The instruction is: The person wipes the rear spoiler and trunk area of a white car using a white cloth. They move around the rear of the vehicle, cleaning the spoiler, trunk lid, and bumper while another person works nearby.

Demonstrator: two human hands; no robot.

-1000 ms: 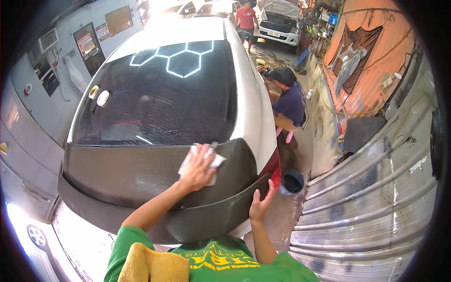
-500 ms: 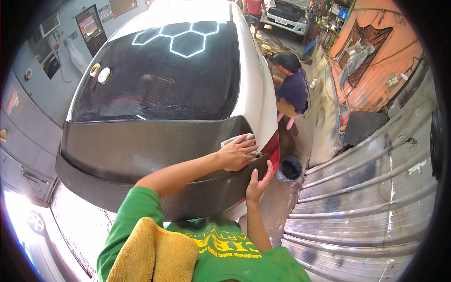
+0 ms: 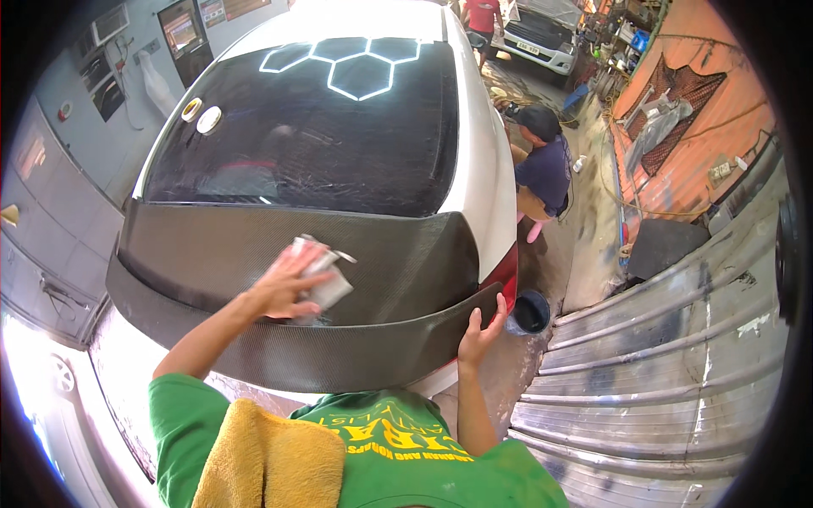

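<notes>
My left hand (image 3: 292, 286), slightly blurred, presses a folded whitish cloth (image 3: 331, 289) flat against the dark carbon-fibre-patterned trunk lid (image 3: 398, 254), left of its middle. Its fingers lie over the cloth, whose right part sticks out from under them. At the right end of the dark spoiler (image 3: 364, 345), my right hand (image 3: 483, 335) rests by the edge with thumb and forefinger raised and apart. It seems to touch the spoiler's tip; its other fingers are partly hidden. Above the lid is the tinted rear window (image 3: 313, 152) of the white car.
Two tape rolls (image 3: 208, 120) sit on the window's left side. A dark bucket (image 3: 529, 311) stands on the floor right of the car. A person in a dark shirt (image 3: 543, 169) crouches along the car's right side. Corrugated metal sheeting (image 3: 644, 356) borders the right. A yellow towel (image 3: 269, 457) hangs over me.
My left hand has swept the cloth leftward, from the lid's right edge to left of its middle. My right hand stays at the spoiler's right end. The view has shifted slightly.
</notes>
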